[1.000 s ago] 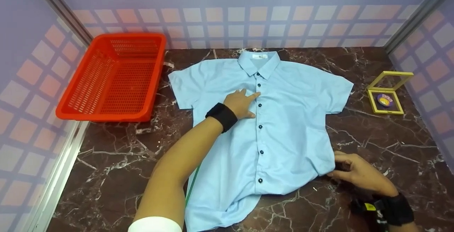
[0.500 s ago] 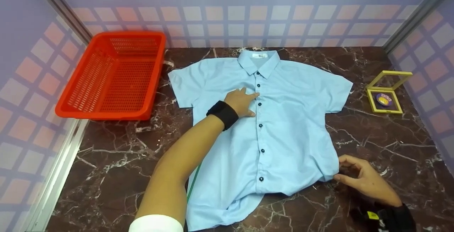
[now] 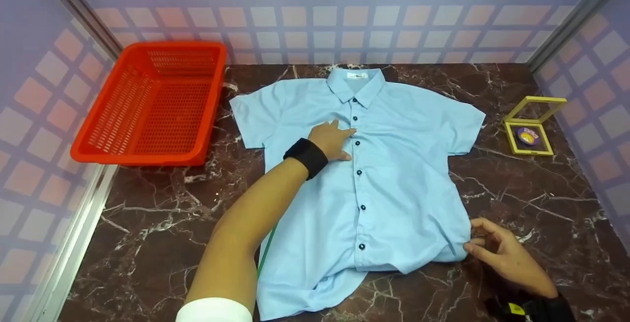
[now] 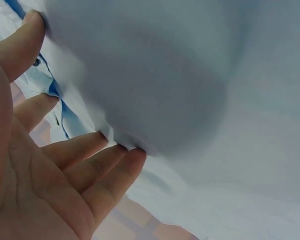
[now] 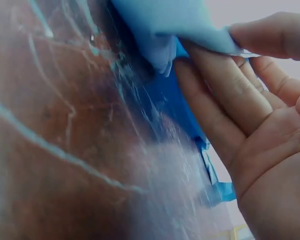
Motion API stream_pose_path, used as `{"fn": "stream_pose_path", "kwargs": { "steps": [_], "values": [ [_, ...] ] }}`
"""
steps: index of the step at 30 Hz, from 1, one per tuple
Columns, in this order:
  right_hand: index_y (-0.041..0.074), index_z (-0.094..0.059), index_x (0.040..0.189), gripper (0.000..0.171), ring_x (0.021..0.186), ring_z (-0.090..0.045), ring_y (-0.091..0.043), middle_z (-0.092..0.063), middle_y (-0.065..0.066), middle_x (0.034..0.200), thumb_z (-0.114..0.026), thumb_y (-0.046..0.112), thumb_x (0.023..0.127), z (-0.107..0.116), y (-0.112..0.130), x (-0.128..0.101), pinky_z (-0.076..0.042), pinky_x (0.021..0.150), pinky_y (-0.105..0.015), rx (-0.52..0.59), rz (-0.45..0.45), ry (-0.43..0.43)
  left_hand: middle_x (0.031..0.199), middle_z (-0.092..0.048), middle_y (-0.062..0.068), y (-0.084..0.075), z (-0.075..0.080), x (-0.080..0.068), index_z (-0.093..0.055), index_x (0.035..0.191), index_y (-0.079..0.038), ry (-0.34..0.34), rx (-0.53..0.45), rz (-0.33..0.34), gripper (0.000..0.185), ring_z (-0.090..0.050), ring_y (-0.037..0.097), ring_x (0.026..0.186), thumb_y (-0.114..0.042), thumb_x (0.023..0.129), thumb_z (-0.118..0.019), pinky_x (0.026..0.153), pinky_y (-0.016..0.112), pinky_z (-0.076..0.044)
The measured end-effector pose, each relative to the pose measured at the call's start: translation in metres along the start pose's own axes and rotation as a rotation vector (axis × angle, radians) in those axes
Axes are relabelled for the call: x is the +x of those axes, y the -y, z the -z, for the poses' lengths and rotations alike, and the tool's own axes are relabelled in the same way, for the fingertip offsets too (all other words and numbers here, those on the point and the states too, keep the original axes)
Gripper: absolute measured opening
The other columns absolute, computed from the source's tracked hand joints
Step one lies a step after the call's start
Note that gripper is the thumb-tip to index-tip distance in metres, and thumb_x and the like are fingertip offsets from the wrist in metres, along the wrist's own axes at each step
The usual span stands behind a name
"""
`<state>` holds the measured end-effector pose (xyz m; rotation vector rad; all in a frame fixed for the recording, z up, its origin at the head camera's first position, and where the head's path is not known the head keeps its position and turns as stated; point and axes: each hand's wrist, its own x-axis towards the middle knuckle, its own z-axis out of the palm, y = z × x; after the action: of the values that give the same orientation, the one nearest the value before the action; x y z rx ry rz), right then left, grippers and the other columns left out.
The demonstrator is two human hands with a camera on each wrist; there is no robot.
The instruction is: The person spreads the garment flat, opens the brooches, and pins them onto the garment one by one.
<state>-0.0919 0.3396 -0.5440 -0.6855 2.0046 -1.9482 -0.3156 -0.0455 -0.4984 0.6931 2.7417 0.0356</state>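
Note:
A light blue short-sleeved shirt (image 3: 403,174) lies front up, collar towards the back wall, with dark buttons down its middle. My left hand (image 3: 330,141) presses on its chest just beside the button placket, fingers spread; the left wrist view shows the fingertips (image 4: 135,152) touching the cloth. At the lower right corner of the shirt, my right hand (image 3: 502,250) pinches the hem between thumb and fingers. In the right wrist view the pinched cloth (image 5: 190,30) is raised slightly above the table. The lower right hem is bunched, and the left part reaches further down.
An orange-red plastic basket (image 3: 209,115) stands at the back left. A small yellow-framed case (image 3: 529,152), its lid up, holds a round purple-and-yellow item at the right. Tiled-pattern walls enclose the dark marble table (image 3: 162,243). A green strip (image 3: 267,250) shows by the shirt's left edge.
My right hand has drawn the shirt's lower right corner slightly outward and down, and the hem there has spread a little. The left hand keeps its place on the chest.

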Motion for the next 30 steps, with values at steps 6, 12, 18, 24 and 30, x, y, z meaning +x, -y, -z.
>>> {"fn": "stream_pose_path", "kwargs": {
  "steps": [6,12,18,24,30],
  "values": [
    [-0.016,-0.039,0.127,0.032,0.101,-0.069,-0.012,-0.068,-0.009,0.113,-0.049,-0.016,0.097,-0.003,0.005,-0.006,-0.055,0.079,-0.023,-0.073,-0.088,0.012,0.160,-0.028,0.025,0.000,0.001,0.000,-0.034,0.158,-0.029,0.013,-0.014,-0.003,0.077,-0.036,0.045,0.141,-0.053,0.093,-0.066,0.112,0.051,-0.036],
    [-0.004,-0.029,0.145,0.066,0.103,-0.068,-0.013,-0.066,-0.025,0.116,-0.068,-0.003,0.092,-0.006,0.012,-0.014,-0.057,0.074,-0.029,-0.215,-0.245,0.072,0.159,-0.029,0.025,0.000,0.003,-0.003,-0.036,0.157,-0.027,0.002,-0.027,-0.012,0.076,-0.034,0.046,0.142,-0.052,0.092,-0.067,0.112,0.052,-0.035],
    [-0.009,-0.035,0.145,0.076,0.113,-0.062,-0.002,-0.058,-0.036,0.126,-0.079,0.006,0.085,-0.006,0.013,-0.019,-0.054,0.081,-0.023,-0.332,-0.289,0.118,0.160,-0.028,0.026,0.001,0.003,-0.005,-0.036,0.157,-0.028,0.006,-0.030,-0.005,0.075,-0.034,0.045,0.143,-0.052,0.093,-0.067,0.113,0.051,-0.034],
    [-0.013,-0.046,0.135,0.057,0.105,-0.065,-0.005,-0.067,-0.025,0.117,-0.074,0.004,0.089,-0.006,0.013,-0.027,-0.053,0.083,-0.020,-0.359,-0.256,0.128,0.160,-0.028,0.025,0.000,0.002,-0.006,-0.037,0.157,-0.028,0.003,-0.039,-0.006,0.075,-0.033,0.046,0.143,-0.051,0.092,-0.067,0.113,0.052,-0.034],
    [-0.002,-0.055,0.129,0.049,0.106,-0.066,-0.007,-0.071,-0.012,0.115,-0.077,0.002,0.086,-0.009,0.015,-0.034,-0.050,0.085,-0.017,-0.422,-0.211,0.052,0.159,-0.030,0.026,0.001,0.001,-0.004,-0.038,0.157,-0.027,-0.005,0.000,-0.013,0.075,-0.035,0.045,0.142,-0.053,0.093,-0.066,0.112,0.051,-0.037]
  ]
}}
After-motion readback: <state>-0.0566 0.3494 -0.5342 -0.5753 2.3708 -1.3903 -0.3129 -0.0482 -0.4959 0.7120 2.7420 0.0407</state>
